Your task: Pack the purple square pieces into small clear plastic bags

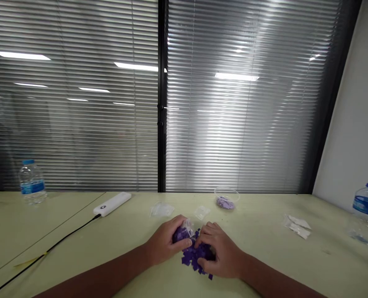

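Observation:
A heap of small dark purple pieces point(193, 255) lies on the pale green table point(264, 256) in front of me. My left hand point(167, 242) is curled around a small clear plastic bag point(186, 227) that holds some of the purple pieces. My right hand point(219, 252) rests on the heap with its fingers bent, pinching pieces right beside the bag's mouth. The two hands nearly touch.
A clear cup point(226, 198) with pale purple pieces stands behind the hands. Small empty bags point(161, 210) lie nearby, more at the right point(297, 225). A white power bank point(112, 203) with a black cable sits left. Water bottles stand far left point(32, 182) and far right point(365, 213).

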{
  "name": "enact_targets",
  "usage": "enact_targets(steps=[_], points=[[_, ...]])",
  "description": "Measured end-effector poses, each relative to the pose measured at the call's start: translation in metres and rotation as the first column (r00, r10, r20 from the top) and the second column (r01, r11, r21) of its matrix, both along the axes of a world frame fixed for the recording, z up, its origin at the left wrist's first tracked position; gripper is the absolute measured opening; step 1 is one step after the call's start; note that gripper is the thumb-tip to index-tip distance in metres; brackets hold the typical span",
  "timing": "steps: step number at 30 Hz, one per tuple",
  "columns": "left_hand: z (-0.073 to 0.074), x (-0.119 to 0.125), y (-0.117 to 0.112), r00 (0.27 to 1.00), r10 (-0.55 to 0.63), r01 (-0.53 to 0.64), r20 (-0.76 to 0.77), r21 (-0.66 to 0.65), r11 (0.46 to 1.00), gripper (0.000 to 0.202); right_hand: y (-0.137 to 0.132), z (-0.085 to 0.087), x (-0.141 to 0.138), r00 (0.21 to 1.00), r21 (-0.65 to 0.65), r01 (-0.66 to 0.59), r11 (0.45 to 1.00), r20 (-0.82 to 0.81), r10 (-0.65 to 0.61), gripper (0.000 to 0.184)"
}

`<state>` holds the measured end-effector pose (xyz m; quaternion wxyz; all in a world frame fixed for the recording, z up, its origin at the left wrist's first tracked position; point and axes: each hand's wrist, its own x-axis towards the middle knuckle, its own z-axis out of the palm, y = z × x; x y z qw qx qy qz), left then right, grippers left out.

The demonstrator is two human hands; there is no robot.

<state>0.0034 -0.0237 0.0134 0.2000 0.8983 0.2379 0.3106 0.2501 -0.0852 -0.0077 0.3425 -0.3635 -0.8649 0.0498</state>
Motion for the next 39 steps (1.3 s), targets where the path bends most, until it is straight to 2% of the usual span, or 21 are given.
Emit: enact_targets(steps=[6,11,15,18,22,28,32,39], points=[[0.0,0.0,-0.002,0.999,-0.038,0.04,-0.016,0.113,0.993,0.033,0.005,-0.007,0.001,1.0,-0.003,-0.013,1.0,-0.019,0.013,0.021],[0.0,-0.002,-0.001,0.999,-0.018,0.021,-0.047,0.069,0.997,0.028,0.007,-0.009,0.001,0.999,0.018,-0.006,1.0,-0.035,0.007,0.018],[-0.004,-0.002,0.001,0.993,-0.004,0.016,-0.117,0.098,0.995,0.028,0.011,-0.011,0.001,0.997,0.04,-0.028,0.999,-0.071,0.031,0.011],[-0.005,-0.001,0.001,0.987,0.003,0.016,-0.16,0.118,0.993,0.034,0.013,-0.015,0.002,0.995,0.053,-0.034,0.998,-0.092,0.039,0.012],[-0.008,0.001,0.001,0.975,0.071,-0.047,-0.211,0.118,0.992,0.046,0.014,-0.019,0.002,0.991,0.058,-0.04,0.998,-0.123,0.047,0.013],[-0.011,0.0,0.004,0.978,0.077,-0.055,-0.196,0.112,0.992,0.042,0.014,-0.017,0.002,0.991,0.074,-0.04,0.996,-0.123,0.049,0.017],[-0.01,-0.001,0.004,0.978,0.05,-0.033,-0.204,0.086,0.996,0.042,0.013,-0.015,0.002,0.99,0.128,-0.03,0.991,-0.13,0.047,0.019],[-0.006,0.0,-0.001,0.974,-0.007,0.032,-0.227,0.107,0.994,0.039,0.007,-0.003,0.004,0.982,0.285,0.064,0.956,-0.19,-0.009,0.016]])
